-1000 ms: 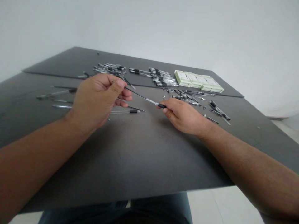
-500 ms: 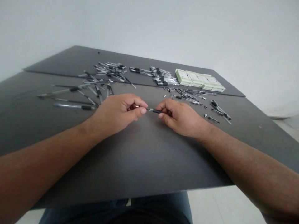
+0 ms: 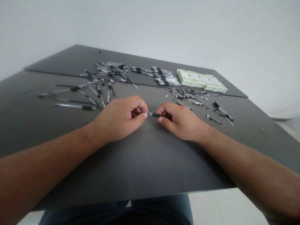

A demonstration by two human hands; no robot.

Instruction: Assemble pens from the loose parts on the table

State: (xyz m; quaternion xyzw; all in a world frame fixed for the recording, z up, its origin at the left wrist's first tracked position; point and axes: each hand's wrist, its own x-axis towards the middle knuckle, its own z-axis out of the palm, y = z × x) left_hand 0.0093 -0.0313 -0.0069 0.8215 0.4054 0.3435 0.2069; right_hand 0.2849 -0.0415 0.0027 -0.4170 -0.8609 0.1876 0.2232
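A clear pen with a black grip spans the gap between my two hands, above the grey table. My left hand pinches its left end between thumb and forefinger. Around the black grip at the right, the fingers of my right hand are closed. The pen's right part is hidden in my right hand. Just behind my left hand lie loose pens with black grips. Short black and clear pen parts are scattered behind my right hand.
On the grey table, a heap of pens lies at the back left. A neat row of pens sits beside green and white boxes. More pens lie at the right.
The gap between my hands has narrowed slightly, and my left fingertips are now at the pen's end. Both hands sit slightly lower in view.
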